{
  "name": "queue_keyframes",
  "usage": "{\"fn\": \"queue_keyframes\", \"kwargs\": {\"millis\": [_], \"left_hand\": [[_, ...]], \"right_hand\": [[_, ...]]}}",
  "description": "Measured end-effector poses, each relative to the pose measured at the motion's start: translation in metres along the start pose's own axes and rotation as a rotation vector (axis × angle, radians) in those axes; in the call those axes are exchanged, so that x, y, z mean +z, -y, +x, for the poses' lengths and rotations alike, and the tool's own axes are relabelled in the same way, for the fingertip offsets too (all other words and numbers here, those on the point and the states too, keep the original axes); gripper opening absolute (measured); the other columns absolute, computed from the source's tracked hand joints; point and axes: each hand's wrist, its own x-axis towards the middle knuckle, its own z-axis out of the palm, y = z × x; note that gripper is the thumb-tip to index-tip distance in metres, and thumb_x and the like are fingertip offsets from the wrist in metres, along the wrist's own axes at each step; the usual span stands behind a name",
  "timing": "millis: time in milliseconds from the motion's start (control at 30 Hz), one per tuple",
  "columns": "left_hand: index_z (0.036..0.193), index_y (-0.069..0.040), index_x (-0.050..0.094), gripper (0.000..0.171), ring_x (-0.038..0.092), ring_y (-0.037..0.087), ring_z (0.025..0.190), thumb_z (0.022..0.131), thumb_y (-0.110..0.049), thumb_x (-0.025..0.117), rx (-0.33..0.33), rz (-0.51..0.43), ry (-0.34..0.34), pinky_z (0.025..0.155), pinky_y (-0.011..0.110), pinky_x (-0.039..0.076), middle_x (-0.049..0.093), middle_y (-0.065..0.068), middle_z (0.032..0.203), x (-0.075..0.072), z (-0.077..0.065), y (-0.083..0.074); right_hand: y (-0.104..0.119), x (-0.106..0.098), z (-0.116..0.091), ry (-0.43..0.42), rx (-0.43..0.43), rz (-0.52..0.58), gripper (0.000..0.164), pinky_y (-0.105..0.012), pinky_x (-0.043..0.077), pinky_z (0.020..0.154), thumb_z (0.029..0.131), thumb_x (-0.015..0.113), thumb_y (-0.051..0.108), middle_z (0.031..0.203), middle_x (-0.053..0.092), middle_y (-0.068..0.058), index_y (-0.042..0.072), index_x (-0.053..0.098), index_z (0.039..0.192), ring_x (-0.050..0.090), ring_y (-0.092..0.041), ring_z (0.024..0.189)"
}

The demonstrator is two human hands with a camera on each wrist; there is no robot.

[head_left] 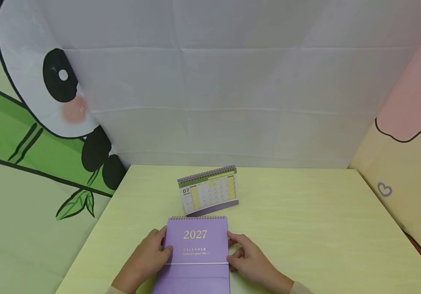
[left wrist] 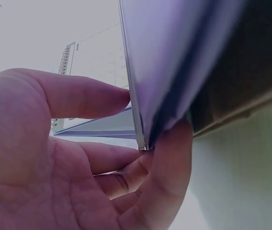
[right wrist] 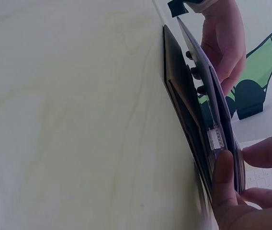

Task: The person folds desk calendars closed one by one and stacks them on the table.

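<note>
A purple desk calendar (head_left: 199, 245) with gold "2027" and a spiral binding along its top stands near the front of the table. My left hand (head_left: 145, 257) grips its left edge, thumb on the front cover and fingers behind. On the right edge, my right hand (head_left: 250, 259) pinches the calendar between thumb and fingers. The left wrist view shows the thumb (left wrist: 88, 96) against the cover and fingers beneath the edge. In the right wrist view, the calendar (right wrist: 208, 76) is seen edge-on, its panels spread apart, with the left hand (right wrist: 227, 43) on the far edge.
A second desk calendar (head_left: 210, 192), open at a page marked 07, stands tilted just behind the purple one. The pale yellow table (head_left: 306, 220) extends to both sides. A white cloth backdrop (head_left: 232, 81) hangs behind, with cartoon-printed side panels (head_left: 12, 196).
</note>
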Motion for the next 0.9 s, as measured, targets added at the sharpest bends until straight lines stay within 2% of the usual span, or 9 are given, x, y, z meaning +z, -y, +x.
{"fn": "queue_keyframes", "kwargs": {"millis": [200,300,433,533,633,733,900], "left_hand": [[0.170,0.014,0.050,0.078,0.065,0.029,0.111,0.107,-0.022,0.079,-0.002,0.023,0.001,0.112,0.062,0.064,0.070,0.021,0.137,0.000,-0.001,0.000],[0.170,0.014,0.050,0.080,0.065,0.030,0.110,0.106,-0.024,0.080,0.012,0.040,0.000,0.110,0.061,0.064,0.068,0.021,0.135,0.000,-0.002,0.001],[0.170,0.014,0.050,0.081,0.066,0.031,0.111,0.106,-0.025,0.080,0.021,0.053,0.001,0.113,0.064,0.063,0.068,0.023,0.137,0.000,-0.003,0.001],[0.170,0.016,0.049,0.083,0.067,0.032,0.113,0.106,-0.026,0.080,0.024,0.062,0.002,0.115,0.066,0.062,0.067,0.025,0.140,0.000,-0.004,0.001],[0.170,0.016,0.049,0.085,0.067,0.033,0.112,0.105,-0.027,0.081,0.028,0.070,-0.001,0.113,0.065,0.063,0.066,0.025,0.141,0.001,-0.005,0.001],[0.171,0.016,0.047,0.087,0.067,0.033,0.112,0.105,-0.029,0.082,0.025,0.076,0.004,0.112,0.064,0.063,0.065,0.025,0.142,0.002,-0.006,0.001],[0.171,0.018,0.045,0.091,0.068,0.034,0.115,0.105,-0.032,0.083,0.006,0.093,0.023,0.118,0.068,0.062,0.063,0.028,0.147,0.004,-0.006,-0.002]], "right_hand": [[-0.008,-0.001,0.001,0.009,-0.071,-0.052,0.072,-0.025,0.069,0.079,0.108,0.075,-0.001,0.147,0.063,-0.028,-0.019,0.043,0.170,0.075,-0.008,0.090],[-0.010,-0.001,0.001,0.007,-0.066,-0.029,0.073,-0.025,0.069,0.079,0.107,0.076,0.000,0.147,0.063,-0.026,-0.018,0.044,0.171,0.075,-0.008,0.090],[-0.014,-0.001,0.002,0.003,-0.077,-0.018,0.072,-0.024,0.069,0.079,0.107,0.076,0.000,0.144,0.061,-0.025,-0.019,0.045,0.170,0.075,-0.008,0.090],[-0.016,-0.001,0.003,0.001,-0.109,-0.056,0.071,-0.024,0.069,0.079,0.107,0.076,0.001,0.140,0.061,-0.023,-0.021,0.046,0.168,0.075,-0.005,0.090],[-0.014,0.000,0.003,-0.012,-0.093,-0.060,0.071,-0.023,0.068,0.079,0.105,0.077,-0.001,0.139,0.060,-0.023,-0.022,0.048,0.166,0.074,-0.005,0.088],[-0.009,0.001,0.003,-0.026,-0.039,-0.052,0.072,-0.020,0.065,0.078,0.103,0.077,-0.003,0.140,0.060,-0.023,-0.020,0.049,0.167,0.072,-0.006,0.086],[-0.003,0.002,0.002,-0.026,0.001,-0.060,0.073,-0.018,0.062,0.077,0.102,0.077,-0.006,0.141,0.060,-0.023,-0.019,0.049,0.168,0.070,-0.007,0.085]]}}
